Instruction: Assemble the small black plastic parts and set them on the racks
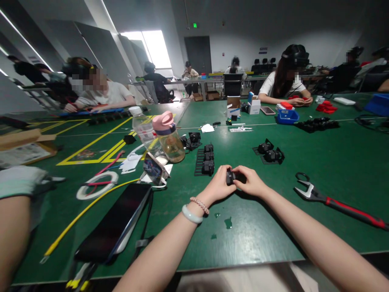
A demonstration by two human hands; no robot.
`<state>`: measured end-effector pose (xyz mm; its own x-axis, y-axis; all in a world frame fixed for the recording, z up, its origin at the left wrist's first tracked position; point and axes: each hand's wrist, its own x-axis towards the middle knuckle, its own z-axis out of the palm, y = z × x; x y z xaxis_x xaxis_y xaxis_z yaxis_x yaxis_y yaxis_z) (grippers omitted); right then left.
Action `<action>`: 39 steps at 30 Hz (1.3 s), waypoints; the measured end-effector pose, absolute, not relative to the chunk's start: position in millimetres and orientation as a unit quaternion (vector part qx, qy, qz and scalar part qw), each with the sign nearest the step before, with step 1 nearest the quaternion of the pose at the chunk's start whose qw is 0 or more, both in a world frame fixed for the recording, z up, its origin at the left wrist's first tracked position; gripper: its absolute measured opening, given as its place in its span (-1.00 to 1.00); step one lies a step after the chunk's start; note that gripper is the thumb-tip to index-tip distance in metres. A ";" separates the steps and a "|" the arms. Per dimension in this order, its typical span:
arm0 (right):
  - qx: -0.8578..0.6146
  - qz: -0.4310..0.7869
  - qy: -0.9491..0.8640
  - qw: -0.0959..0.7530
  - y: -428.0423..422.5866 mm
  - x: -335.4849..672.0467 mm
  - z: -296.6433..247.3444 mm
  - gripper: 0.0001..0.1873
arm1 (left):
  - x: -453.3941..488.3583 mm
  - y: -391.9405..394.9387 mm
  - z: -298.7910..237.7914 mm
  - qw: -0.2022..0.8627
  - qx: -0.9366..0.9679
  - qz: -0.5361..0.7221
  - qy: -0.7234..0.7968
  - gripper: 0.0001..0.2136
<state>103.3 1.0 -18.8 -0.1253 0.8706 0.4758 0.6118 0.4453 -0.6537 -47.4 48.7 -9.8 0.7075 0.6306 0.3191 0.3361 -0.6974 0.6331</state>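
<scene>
My left hand [221, 181] and my right hand [251, 181] meet over the green table, both closed on one small black part [230, 177]. Fingers cover much of it, so its exact kind does not show. Just beyond my left hand, several similar black round-topped parts [208, 156] stand in a row beside a black slotted strip [199, 162]. Farther right, a couple more black parts [271, 155] sit on dark flat pieces. A beaded bracelet [199, 205] and a pale bangle [192, 215] circle my left wrist.
An adjustable wrench [337, 202] with red-black handle lies right. Left are a black phone-like device [117, 223], a propped phone [154, 168], a yellow cable [91, 211], a pink-lidded bottle [170, 142] and a clear bottle [142, 125]. Another person's gloved arm [18, 182] enters at left.
</scene>
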 end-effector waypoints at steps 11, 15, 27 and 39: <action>-0.492 0.149 -0.745 0.426 5.5 101.7 -21.5 -0.75 | -50.6 49.2 -9.5 0.286 0.879 0.265 0.275 -0.51; -0.490 0.148 -0.750 0.420 5.9 102.8 -22.8 -0.74 | -50.6 48.7 -8.5 0.294 0.876 0.259 0.281 -0.51; -0.490 0.151 -0.744 0.428 5.5 103.2 -21.8 -0.72 | -47.4 44.9 -0.4 0.306 0.869 0.261 0.287 -0.48; -0.482 0.161 -0.737 0.445 4.9 103.6 -22.4 -0.72 | -47.6 47.1 -7.1 0.297 0.872 0.267 0.282 -0.48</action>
<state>103.6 4.9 -22.4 -0.1391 0.8544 0.5007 0.5687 0.4828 -0.6659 -47.6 47.1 -7.1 0.6986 0.6506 0.2976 0.3332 -0.6640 0.6694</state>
